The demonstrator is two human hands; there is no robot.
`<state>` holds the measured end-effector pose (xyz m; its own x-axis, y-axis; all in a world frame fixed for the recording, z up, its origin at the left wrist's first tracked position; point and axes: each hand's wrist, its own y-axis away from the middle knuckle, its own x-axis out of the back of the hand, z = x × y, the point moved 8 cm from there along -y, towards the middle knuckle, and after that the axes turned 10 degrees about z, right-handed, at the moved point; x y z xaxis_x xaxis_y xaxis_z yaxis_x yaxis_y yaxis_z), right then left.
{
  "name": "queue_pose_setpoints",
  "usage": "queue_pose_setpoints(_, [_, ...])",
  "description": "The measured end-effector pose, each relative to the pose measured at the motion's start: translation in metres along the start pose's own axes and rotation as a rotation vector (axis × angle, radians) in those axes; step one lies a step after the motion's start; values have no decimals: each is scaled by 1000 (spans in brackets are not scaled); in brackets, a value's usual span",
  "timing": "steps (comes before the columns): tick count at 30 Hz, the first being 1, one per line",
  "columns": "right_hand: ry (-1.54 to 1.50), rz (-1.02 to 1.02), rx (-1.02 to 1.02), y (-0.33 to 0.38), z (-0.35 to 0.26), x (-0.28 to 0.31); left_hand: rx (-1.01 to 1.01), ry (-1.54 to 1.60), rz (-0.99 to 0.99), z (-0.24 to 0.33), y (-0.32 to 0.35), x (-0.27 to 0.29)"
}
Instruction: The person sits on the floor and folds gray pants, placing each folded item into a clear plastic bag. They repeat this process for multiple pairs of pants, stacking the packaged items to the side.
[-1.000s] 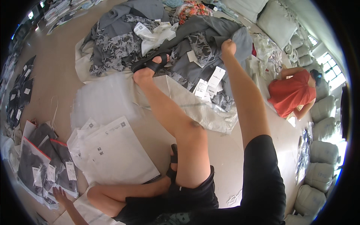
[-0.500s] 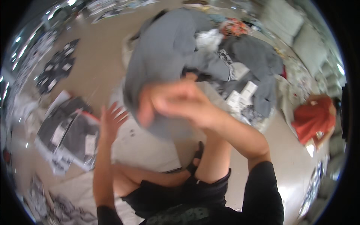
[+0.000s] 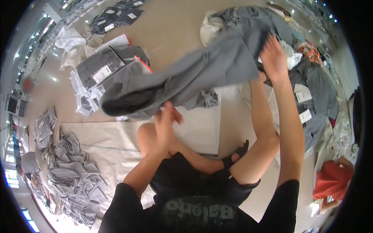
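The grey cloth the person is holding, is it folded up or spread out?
Spread out: the grey garment stretches in the air between the left hand and right hand.

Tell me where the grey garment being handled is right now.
In the head view, the grey garment stretches across the upper middle, held up between the right hand at its right end and the left hand below its left part, above the pale floor sheet.

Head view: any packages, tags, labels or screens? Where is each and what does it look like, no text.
Bagged grey garment: floor at upper left, flat clear bag with a white rectangular label.
Bagged dark garments: top, flat, small white labels.
White hang tags: right, on the grey clothes pile, small rectangles.
Screens: far left edge, boxy, too small to tell more.
Grey garment: held up by the left hand and right hand; no tag visible.
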<state>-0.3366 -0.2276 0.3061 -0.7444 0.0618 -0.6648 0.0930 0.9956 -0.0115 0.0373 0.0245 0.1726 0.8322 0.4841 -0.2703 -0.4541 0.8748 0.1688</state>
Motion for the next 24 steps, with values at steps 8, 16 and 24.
queue_pose_setpoints(8, [1097, -124, -93, 6, 183, 95, -68, -703, -678, -87, 130, 0])
queue_pose_setpoints(16, [1799, -855, -182, 150, 227, 162, -767, -941, -669, -70, 74, -68])
queue_pose_setpoints(24, [1980, -1217, -376, 236, 220, 165, -1015, -1362, -1061, -156, 62, -119])
